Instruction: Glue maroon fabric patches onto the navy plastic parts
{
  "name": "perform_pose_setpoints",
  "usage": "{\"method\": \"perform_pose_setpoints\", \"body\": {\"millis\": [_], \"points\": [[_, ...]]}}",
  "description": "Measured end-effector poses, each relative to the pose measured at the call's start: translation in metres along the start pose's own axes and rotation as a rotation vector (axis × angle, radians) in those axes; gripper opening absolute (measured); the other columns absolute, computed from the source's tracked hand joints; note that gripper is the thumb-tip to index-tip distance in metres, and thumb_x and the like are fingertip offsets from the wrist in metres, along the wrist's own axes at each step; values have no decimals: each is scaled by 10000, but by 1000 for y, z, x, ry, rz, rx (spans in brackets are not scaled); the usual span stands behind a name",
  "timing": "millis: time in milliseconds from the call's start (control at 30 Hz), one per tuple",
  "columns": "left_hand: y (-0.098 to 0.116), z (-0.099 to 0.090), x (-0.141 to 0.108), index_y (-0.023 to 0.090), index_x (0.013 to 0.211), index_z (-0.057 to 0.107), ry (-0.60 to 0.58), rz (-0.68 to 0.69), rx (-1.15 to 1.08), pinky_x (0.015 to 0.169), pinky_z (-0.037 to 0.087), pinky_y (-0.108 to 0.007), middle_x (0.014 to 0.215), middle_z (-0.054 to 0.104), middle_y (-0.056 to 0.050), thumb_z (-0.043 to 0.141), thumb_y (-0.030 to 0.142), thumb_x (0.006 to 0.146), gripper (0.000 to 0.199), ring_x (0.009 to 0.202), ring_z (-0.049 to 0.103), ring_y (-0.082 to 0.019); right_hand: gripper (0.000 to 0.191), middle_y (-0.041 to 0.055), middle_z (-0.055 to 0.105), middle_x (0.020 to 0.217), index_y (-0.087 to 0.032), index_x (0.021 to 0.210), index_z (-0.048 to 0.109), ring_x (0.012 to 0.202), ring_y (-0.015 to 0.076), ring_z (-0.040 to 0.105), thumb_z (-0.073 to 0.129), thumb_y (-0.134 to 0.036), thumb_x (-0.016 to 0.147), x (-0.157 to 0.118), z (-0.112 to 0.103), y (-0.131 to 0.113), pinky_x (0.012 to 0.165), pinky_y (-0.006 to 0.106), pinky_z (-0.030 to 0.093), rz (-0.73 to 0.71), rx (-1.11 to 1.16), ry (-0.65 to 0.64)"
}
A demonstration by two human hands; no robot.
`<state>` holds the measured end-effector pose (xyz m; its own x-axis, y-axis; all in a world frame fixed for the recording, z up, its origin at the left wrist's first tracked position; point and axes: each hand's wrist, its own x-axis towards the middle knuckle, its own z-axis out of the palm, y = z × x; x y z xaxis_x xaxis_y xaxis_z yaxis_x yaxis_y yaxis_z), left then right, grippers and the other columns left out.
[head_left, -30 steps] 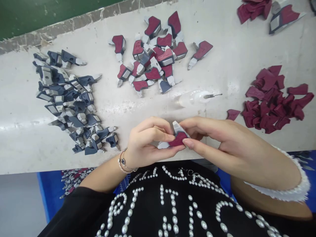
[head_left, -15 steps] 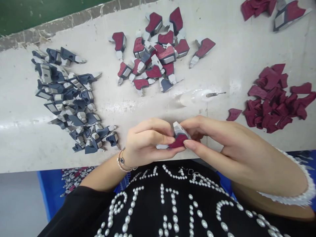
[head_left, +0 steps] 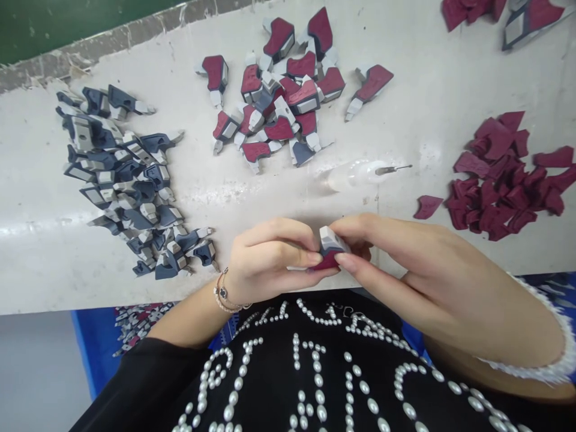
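Between my two hands is a small plastic toy part (head_left: 332, 242), grey and dark blue with a maroon panel along its lower side. My left hand (head_left: 274, 258) pinches it from the left with thumb and fingers. From the right, my right hand (head_left: 382, 264) grips the same part, its thumb pressed near the maroon panel. The fingers cover much of the part. Beyond my hands lies a clear-white bottle (head_left: 355, 176) with a thin metal needle tip pointing right. A single loose maroon panel (head_left: 427, 206) rests to the right of my hands.
Grey-and-blue parts (head_left: 130, 180) lie heaped on the left of the white table (head_left: 252, 198). Parts with maroon panels (head_left: 279, 129) are clustered at the back middle. Loose maroon panels (head_left: 499, 180) form a pile on the right. A blue bin (head_left: 90, 342) holds more parts below the table edge.
The held part has tilted, so less of its maroon face shows and more of its grey top. Both hands keep their grip and have hardly moved.
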<state>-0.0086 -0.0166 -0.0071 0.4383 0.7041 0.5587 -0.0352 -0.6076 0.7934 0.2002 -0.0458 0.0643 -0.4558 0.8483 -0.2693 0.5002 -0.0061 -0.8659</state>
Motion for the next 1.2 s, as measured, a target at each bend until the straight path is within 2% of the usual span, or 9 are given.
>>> {"method": "perform_pose_setpoints", "body": {"millis": [67,167,300,533,733,833,967,1067,1200], "points": [[0,0,-1,172,875,630,-6,-102,-42,658,664,-203,947,708,-16,860,175,756,258,733,738,-103,105,-2,661,841,-211,1025,589,674,150,616,507,-274,1009,0,1,1,597,292,466,9,-5,11],[2,1,-6,188,983,644,16,-300,-97,755,683,-275,1024,736,-55,859,168,756,313,873,766,-164,171,21,683,905,-209,1143,587,721,180,642,519,-288,1007,2,3,4,608,313,478,31,-42,30],[5,3,-9,183,1122,663,3,-488,-157,826,676,-262,1017,778,-61,854,176,764,405,915,778,-172,188,49,676,898,-164,1117,595,711,196,637,458,-255,1025,6,7,8,600,332,467,16,-147,38],[9,3,-5,166,917,716,16,-562,-132,705,639,-240,858,780,-39,853,176,761,208,774,751,-149,221,57,664,871,-119,1086,607,725,192,640,400,-119,1010,4,14,10,576,314,468,-87,-311,72],[8,2,-5,167,845,709,77,-583,-211,719,629,-216,825,771,-16,870,114,717,212,773,745,-128,294,57,677,956,-137,1152,600,809,198,647,442,-6,941,1,18,7,609,302,481,-159,-414,91],[7,0,-5,182,864,720,80,-668,-339,772,651,-222,866,779,-5,858,88,723,219,828,758,-129,245,57,666,908,-127,1138,607,758,197,636,437,-60,974,3,16,6,592,311,472,-143,-392,88],[7,-4,-3,192,952,743,25,-775,-492,874,666,-267,986,790,-18,832,82,759,239,928,770,-147,216,42,653,863,-118,1119,598,699,172,614,413,-117,1008,7,11,9,568,297,444,-125,-317,99],[7,-6,-2,199,978,761,7,-777,-521,917,659,-276,1017,789,-22,815,64,773,252,968,765,-147,197,31,648,882,-130,1098,598,733,159,614,438,-98,987,7,8,11,604,283,451,-139,-284,102],[4,-7,-3,212,962,776,-6,-785,-591,899,660,-252,965,783,-6,835,43,742,284,945,759,-131,207,27,634,869,-151,1078,617,745,161,607,428,-121,999,4,8,9,615,282,458,-164,-262,63]]}}
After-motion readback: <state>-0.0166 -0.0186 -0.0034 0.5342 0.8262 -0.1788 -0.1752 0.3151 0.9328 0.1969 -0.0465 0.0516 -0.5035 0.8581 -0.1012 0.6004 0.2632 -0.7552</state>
